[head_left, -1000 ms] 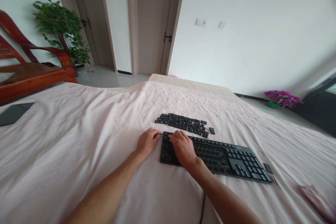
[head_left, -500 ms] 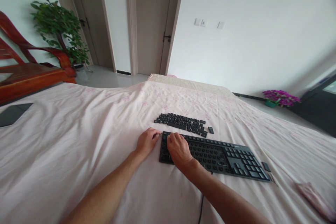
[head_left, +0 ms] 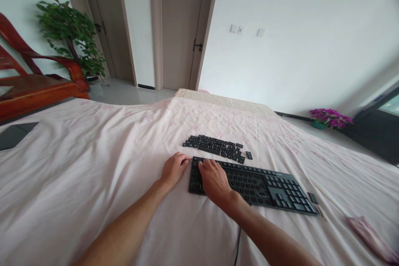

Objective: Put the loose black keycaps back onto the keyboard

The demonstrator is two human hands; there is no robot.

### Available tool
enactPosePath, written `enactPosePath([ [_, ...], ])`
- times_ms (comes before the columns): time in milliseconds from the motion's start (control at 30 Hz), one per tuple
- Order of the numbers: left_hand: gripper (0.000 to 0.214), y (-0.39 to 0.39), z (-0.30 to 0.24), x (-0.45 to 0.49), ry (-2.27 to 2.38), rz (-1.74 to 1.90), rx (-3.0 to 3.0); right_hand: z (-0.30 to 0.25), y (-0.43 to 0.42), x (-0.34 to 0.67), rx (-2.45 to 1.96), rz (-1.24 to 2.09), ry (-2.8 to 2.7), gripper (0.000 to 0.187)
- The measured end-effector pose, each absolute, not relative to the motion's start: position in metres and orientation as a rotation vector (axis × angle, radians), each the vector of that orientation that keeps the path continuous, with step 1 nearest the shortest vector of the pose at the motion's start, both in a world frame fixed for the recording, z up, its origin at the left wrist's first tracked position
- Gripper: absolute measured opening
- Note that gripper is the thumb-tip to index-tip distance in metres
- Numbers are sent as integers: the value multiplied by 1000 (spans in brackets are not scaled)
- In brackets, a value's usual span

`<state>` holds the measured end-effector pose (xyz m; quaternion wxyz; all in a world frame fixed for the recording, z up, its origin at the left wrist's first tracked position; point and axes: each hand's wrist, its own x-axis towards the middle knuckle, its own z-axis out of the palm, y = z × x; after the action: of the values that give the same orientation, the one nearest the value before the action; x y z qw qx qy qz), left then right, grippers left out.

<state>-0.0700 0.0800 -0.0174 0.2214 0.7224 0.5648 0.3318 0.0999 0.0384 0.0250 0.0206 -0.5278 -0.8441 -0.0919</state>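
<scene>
Keyboard, full-size, black plastic, long and rectangular (head_left: 249, 183): lies flat, slightly aslant, on a pale pink bedsheet with darker pink flower sprigs (head_left: 134, 141). Main block shows bare round key seats and a few thin wire bars; keycaps are seated along the top row and in the block at the right end.

Keycaps, loose, small, black plastic (head_left: 212, 145): one close cluster in rough rows, just beyond the keyboard's far edge, a long space bar among them. One further black oblong keycap (head_left: 248, 155) lies apart, just right of the cluster.

Small flat dark oblong piece (head_left: 312, 198): on the sheet, just beside the keyboard's right end.

Thin black cable (head_left: 238, 243): runs over the sheet on the near side of the keyboard.

Left hand (head_left: 175, 170): fingers drawn together, narrow, tips at the far left corner of the keyboard; whether anything is pinched there cannot be told.

Right hand (head_left: 215, 178): palm down over the keyboard's left part, fingers close together and bent toward the key seats; the fingertips are partly hidden, so a grip on any key cannot be confirmed.

Crumpled dusky-pink cloth article (head_left: 370, 232): on the sheet, right, apart from the keyboard.
</scene>
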Motion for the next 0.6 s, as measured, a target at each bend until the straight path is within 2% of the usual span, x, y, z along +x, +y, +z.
enactPosePath([
  [100,25,80,-19,-70,1561,920,1993,32,47,107,-1661,-96,-2536,27],
  [333,25,80,-18,-71,1551,940,1987,28,51,107,-1721,62,-2380,34],
  [600,25,81,-19,-71,1561,941,1984,28,53,106,-1719,77,-2351,21],
])
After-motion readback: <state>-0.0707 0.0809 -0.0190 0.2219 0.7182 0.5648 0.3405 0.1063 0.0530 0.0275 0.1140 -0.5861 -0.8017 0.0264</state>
